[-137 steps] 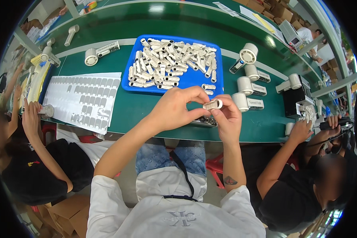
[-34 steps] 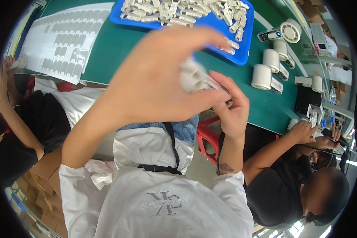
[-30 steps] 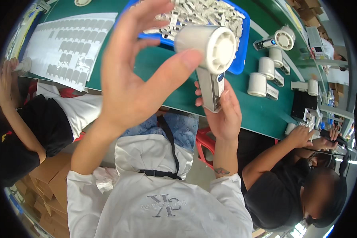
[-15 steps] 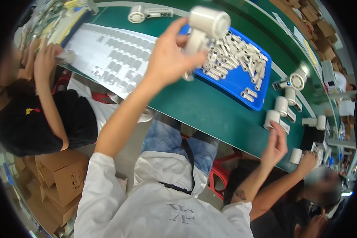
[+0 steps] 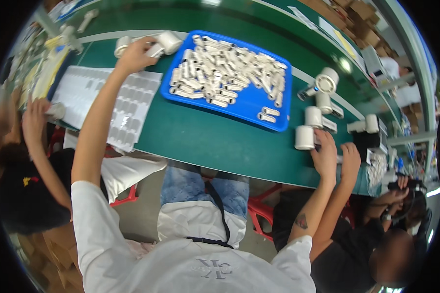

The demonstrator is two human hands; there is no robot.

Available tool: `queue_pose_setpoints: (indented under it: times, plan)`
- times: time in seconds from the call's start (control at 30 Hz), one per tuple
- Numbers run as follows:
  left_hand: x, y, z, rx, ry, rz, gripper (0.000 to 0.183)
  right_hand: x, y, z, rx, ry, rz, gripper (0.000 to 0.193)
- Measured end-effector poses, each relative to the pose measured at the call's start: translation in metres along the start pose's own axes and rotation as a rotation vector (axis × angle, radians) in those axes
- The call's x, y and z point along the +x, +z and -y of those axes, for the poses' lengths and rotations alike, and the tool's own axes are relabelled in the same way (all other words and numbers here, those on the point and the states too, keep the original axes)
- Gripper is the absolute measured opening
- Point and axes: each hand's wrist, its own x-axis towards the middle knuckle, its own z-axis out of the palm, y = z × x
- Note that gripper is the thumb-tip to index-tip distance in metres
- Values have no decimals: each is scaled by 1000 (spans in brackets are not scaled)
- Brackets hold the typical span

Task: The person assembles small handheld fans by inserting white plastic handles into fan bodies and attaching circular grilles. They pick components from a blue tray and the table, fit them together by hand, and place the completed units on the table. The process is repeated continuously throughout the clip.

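Observation:
My left hand point(image 5: 136, 57) is closed on the handle of a white handheld fan point(image 5: 169, 42), low over the table left of the blue tray. Right beside it lies another handheld fan point(image 5: 123, 45), partly hidden by my fingers. On the right, my right hand point(image 5: 323, 152) has its fingers bent round the handle of the nearest handheld fan point(image 5: 305, 138) in a row; the handle is mostly covered. Behind that one stand more white fans, among them a fan point(image 5: 313, 117) and a farther fan point(image 5: 326, 80).
A blue tray point(image 5: 230, 111) holds many small white handle-shaped parts. Sheets of grey labels point(image 5: 144, 93) lie to its left. A co-worker's hand point(image 5: 349, 161) is close beside my right hand. Another person's hand point(image 5: 35, 119) is at the left with a white part.
My left hand has carried its fan from above the tray to the table's far left. My right hand has closed on the nearest fan in the right-hand row. The view has shifted.

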Motion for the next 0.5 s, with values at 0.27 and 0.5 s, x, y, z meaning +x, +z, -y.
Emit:
queue_pose_setpoints:
  times: [0.27,0.5]
  plan:
    - [-38,31,-73,-134,345,-184,26,-18,-27,67,362,-146,59,51]
    - [-46,93,-134,131,487,166,32,-5,24,149,654,-480,304,47]
